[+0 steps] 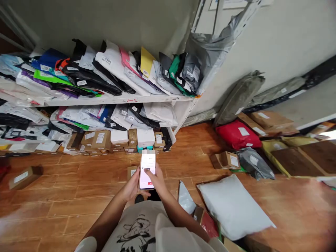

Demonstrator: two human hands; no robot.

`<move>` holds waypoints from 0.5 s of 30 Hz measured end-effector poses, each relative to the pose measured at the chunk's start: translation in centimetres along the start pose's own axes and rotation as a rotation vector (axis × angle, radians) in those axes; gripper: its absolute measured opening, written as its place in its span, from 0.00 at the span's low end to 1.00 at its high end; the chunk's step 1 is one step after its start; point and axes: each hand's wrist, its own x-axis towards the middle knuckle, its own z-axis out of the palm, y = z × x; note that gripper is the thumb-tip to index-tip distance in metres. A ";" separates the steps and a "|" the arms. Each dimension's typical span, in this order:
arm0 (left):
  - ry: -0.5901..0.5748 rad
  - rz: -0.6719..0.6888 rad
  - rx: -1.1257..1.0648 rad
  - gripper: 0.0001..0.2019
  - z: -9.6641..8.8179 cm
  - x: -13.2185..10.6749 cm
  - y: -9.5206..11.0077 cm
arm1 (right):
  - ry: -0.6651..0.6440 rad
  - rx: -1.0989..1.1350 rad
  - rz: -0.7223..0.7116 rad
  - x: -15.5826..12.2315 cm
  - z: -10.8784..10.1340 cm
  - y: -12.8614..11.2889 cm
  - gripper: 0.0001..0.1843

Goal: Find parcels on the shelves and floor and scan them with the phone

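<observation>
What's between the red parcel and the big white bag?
In the head view: a labelled cardboard box, a grey plastic parcel and a green sliver.

The phone [144, 179] has a pixelated top and print too small to read.

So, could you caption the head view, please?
Left hand and right hand hold a lit phone before shelves of labelled parcels.

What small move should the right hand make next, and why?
The right bare hand could perhaps draw its thumb aside, since it covers part of the lit, pale screen of the slim rectangular smartphone, which the left bare hand holds.
</observation>
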 end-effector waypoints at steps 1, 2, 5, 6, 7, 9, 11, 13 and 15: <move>-0.012 -0.010 0.007 0.36 -0.1 -0.2 -0.3 | 0.012 0.002 -0.003 -0.5 -0.1 0.1 0.17; -0.018 -0.016 0.013 0.36 -0.1 -0.4 -0.6 | 0.020 0.008 -0.005 -1.0 -0.2 0.2 0.17; -0.026 -0.006 0.014 0.33 0.2 -0.9 -1.0 | 0.008 0.052 -0.001 -2.2 -0.8 0.1 0.15; -0.033 -0.001 0.006 0.33 0.4 -1.1 -1.1 | -0.011 0.069 0.004 -2.6 -1.0 -0.2 0.14; -0.041 0.000 -0.002 0.33 0.6 -1.3 -1.1 | -0.034 0.084 0.008 -2.9 -1.4 -0.5 0.14; -0.033 0.005 -0.013 0.32 1.1 -1.6 -1.0 | -0.091 0.104 0.017 -3.6 -2.0 -1.2 0.16; 0.005 0.035 -0.019 0.31 1.6 -1.9 -1.1 | -0.148 0.113 0.023 -4.1 -2.7 -1.8 0.18; 0.031 0.065 -0.024 0.31 2.0 -2.0 -1.3 | -0.192 0.113 0.021 -4.5 -3.4 -2.3 0.19; 0.022 0.078 -0.033 0.33 2.4 -1.9 -1.6 | -0.213 0.107 -0.001 -4.8 -3.9 -2.6 0.19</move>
